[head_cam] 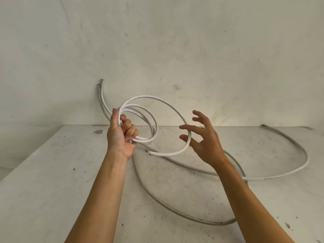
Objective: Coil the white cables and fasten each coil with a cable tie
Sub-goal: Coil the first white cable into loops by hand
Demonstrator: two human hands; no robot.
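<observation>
My left hand (122,132) is raised above the table and shut on a coil of white cable (150,118) with several loops. The outermost loop swings wide to the right and ends in a cut tip (150,152) hanging below the coil. Two cable ends (101,92) stick up behind my left hand against the wall. My right hand (201,137) is open with fingers spread, just right of the wide loop and holding nothing; whether a finger touches it I cannot tell. No cable tie is in sight.
A second, greyer cable (184,213) lies loose on the stained white table (52,190), curving from under my left wrist to the front. Another loop (305,155) reaches the far right, near the wall.
</observation>
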